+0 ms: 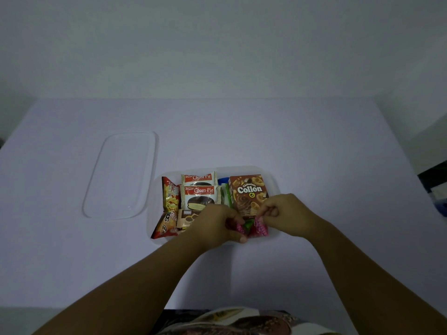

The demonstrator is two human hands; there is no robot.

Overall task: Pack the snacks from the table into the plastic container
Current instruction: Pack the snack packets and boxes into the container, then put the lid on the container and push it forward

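A clear plastic container [272,182] sits at the table's middle, filled with snacks. Inside lie two Choco Pie packs [200,193], a brown Collon box [249,192], orange-red chip bags [169,201] along the left wall, a small brown packet [187,217] and a green pack [227,193]. At the container's near right corner is a pink snack packet with green on it [256,228]. My left hand [215,226] pinches its left end, and my right hand [285,213] pinches its top right corner. Both hands hide part of the packet.
The container's clear lid [121,175] lies flat on the table to the left of the container. The pale table surface [314,146] stretches around. Patterned clothing [242,322] shows at the bottom edge, dark objects [435,184] at the far right.
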